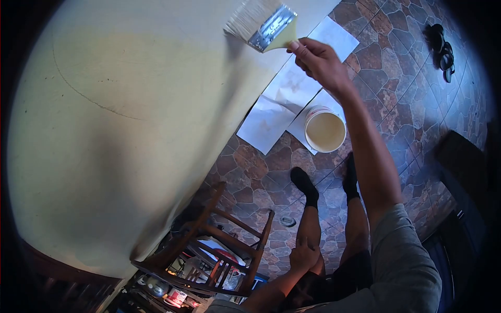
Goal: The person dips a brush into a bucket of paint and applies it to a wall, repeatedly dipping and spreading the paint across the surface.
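Observation:
A wide paintbrush (pixel 271 28) with pale bristles and a metal band is held by its handle in my right hand (pixel 319 60), up at the wall (pixel 146 130). Its bristles are at or very near the wall; contact is hard to tell. Below my right forearm stands a bucket (pixel 325 130) of cream-coloured liquid, on white sheets (pixel 267 122) spread along the foot of the wall. My left hand (pixel 304 255) rests on my leg near the knee, its fingers partly bent, and nothing shows in it.
A wooden chair (pixel 237 229) stands at the lower left by the wall, with assorted items (pixel 177 297) beneath and beside it. Black sandals (pixel 444 55) lie on the stone-patterned floor (pixel 386 78) at the upper right. Dark furniture (pixel 464 167) is at the right edge.

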A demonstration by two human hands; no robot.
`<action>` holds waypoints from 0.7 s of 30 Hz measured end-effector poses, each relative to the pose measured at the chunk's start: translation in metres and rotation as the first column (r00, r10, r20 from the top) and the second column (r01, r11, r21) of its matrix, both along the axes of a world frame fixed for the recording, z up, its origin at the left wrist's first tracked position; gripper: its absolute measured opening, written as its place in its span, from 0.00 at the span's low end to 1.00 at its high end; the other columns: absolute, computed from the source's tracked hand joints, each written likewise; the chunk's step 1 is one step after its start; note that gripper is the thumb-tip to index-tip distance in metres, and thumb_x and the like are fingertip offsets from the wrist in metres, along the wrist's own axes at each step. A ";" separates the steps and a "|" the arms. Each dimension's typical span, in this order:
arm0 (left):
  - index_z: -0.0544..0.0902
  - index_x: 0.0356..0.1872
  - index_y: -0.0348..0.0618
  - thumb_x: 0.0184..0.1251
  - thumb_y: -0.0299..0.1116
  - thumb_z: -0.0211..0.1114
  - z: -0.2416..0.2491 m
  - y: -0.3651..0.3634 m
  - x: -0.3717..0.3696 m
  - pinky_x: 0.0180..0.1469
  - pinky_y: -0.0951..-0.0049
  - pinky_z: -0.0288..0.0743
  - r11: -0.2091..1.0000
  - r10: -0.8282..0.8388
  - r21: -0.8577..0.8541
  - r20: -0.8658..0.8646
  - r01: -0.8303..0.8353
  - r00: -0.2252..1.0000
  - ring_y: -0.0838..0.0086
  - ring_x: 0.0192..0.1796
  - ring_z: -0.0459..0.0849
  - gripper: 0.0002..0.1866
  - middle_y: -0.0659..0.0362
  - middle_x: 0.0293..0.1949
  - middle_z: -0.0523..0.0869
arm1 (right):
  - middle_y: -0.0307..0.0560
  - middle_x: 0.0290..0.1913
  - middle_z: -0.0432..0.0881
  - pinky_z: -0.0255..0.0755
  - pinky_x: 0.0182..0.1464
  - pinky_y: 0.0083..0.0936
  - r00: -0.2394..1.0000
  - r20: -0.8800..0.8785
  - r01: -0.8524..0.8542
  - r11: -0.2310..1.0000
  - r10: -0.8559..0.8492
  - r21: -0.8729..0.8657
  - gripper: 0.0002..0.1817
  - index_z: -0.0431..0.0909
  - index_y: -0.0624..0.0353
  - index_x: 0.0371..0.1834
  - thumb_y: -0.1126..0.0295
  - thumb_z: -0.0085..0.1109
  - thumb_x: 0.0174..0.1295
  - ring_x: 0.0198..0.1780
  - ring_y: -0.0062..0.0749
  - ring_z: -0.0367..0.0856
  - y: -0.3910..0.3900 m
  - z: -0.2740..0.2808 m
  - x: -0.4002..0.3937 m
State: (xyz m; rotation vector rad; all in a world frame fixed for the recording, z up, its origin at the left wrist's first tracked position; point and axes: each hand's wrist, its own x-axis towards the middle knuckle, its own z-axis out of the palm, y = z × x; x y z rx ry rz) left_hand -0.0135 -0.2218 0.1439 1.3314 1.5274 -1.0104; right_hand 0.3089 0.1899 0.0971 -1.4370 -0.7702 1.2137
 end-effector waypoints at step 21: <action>0.73 0.71 0.42 0.65 0.50 0.60 -0.011 -0.026 -0.024 0.63 0.46 0.76 0.994 -0.024 0.104 0.063 0.017 0.998 0.37 0.60 0.82 0.35 0.35 0.69 0.74 | 0.59 0.30 0.85 0.75 0.40 0.40 0.932 0.336 -0.006 0.934 0.135 -0.357 0.31 0.87 0.69 0.42 0.44 0.57 0.69 0.31 0.43 0.83 -0.014 0.021 0.005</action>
